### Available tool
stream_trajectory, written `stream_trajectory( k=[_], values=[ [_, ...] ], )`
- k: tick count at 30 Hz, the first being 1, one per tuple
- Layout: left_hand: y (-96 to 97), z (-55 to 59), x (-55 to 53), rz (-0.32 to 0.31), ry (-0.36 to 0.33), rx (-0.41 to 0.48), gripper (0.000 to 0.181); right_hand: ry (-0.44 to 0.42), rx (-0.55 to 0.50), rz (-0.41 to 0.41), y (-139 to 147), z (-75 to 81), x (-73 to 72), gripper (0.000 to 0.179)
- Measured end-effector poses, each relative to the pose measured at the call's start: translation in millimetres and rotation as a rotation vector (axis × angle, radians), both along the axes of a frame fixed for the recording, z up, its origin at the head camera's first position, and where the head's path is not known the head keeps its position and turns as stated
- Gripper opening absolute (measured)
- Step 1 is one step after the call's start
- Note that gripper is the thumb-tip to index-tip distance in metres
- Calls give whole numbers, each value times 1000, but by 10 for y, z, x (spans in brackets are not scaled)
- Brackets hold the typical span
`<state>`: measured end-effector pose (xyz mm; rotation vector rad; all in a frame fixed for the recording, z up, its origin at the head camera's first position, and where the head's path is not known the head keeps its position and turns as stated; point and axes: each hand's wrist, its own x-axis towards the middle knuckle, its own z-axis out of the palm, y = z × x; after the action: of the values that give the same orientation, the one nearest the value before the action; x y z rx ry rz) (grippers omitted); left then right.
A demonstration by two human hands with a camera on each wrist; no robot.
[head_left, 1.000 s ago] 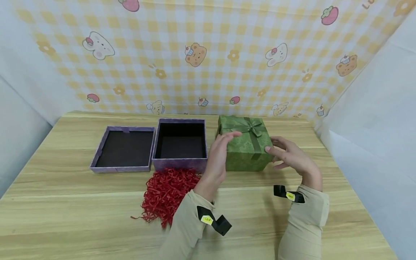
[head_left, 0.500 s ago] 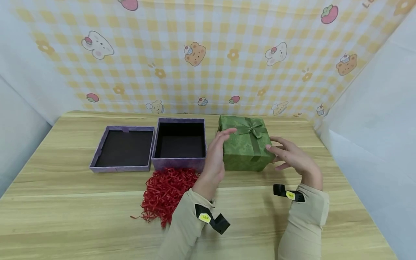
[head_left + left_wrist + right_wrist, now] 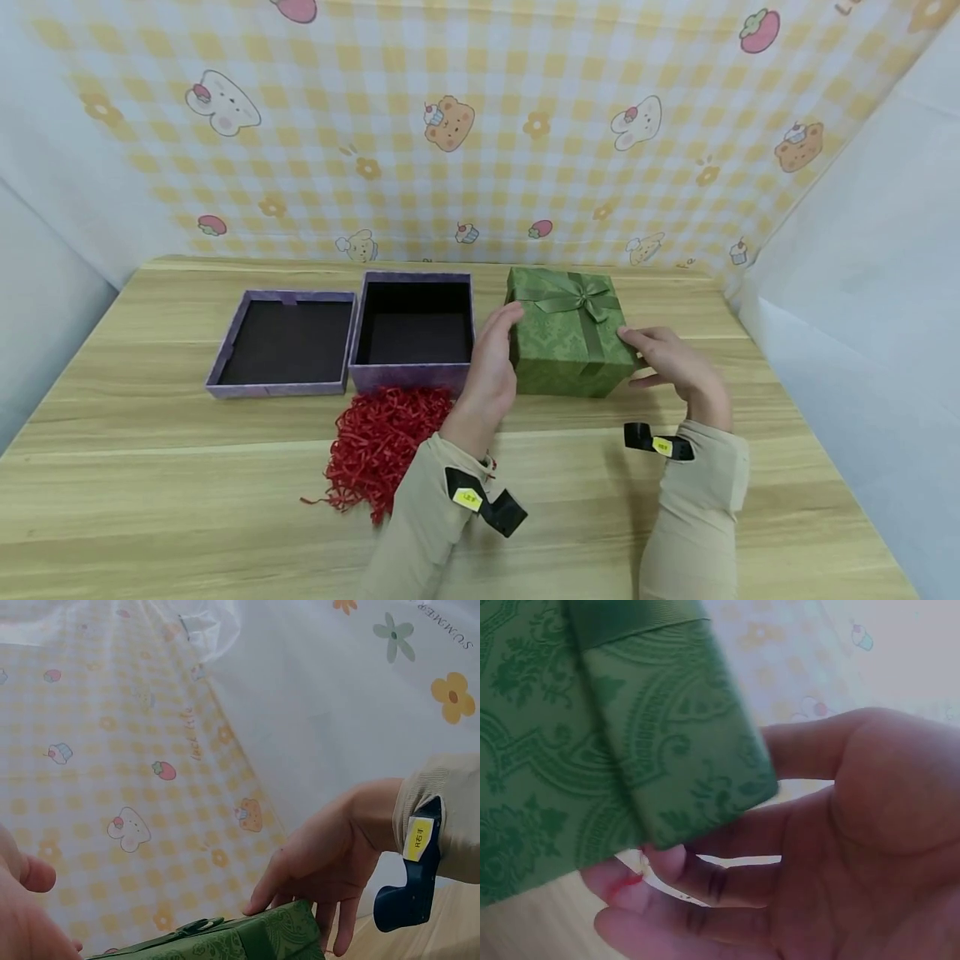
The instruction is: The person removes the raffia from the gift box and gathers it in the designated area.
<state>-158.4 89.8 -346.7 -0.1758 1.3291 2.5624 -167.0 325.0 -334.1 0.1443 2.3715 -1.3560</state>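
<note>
The green patterned gift box (image 3: 562, 333), tied with a ribbon and bow (image 3: 582, 298), stands at the back right of the table. My right hand (image 3: 678, 371) grips its right side, with the thumb at the front right edge. In the right wrist view, the right fingers (image 3: 712, 881) reach round the box's corner from beneath, and a thin red strand lies by their tips. Along the box's left side my left hand (image 3: 487, 375) is held upright, fingers fairly straight; whether it touches the box is hard to tell.
A purple box (image 3: 412, 379) with a black inside stands left of the left hand. Beside it lies a shallow purple lid (image 3: 277, 389), inner side up. Red shredded paper (image 3: 382, 454) is heaped in front of the purple box. A checked cloth (image 3: 480, 183) hangs behind the table.
The green box has shifted slightly to the right and turned a little. My left hand has drawn back leftward from over its top edge. The right fingers have gone lower, round its side.
</note>
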Motion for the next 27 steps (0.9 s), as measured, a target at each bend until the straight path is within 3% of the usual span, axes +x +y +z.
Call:
stream_trajectory(
  k=[15,19,27],
  values=[
    [10,17,4,28,-57,78,55,-89,-73,3,-30,-51,-24,74],
    [17,26,10,39,-72,81,64,-93,-104,10,-34,-51,-20,77],
    [24,0,6,24,-66,101,60,-82,-108,22,-35,-39,-12,77]
  ],
)
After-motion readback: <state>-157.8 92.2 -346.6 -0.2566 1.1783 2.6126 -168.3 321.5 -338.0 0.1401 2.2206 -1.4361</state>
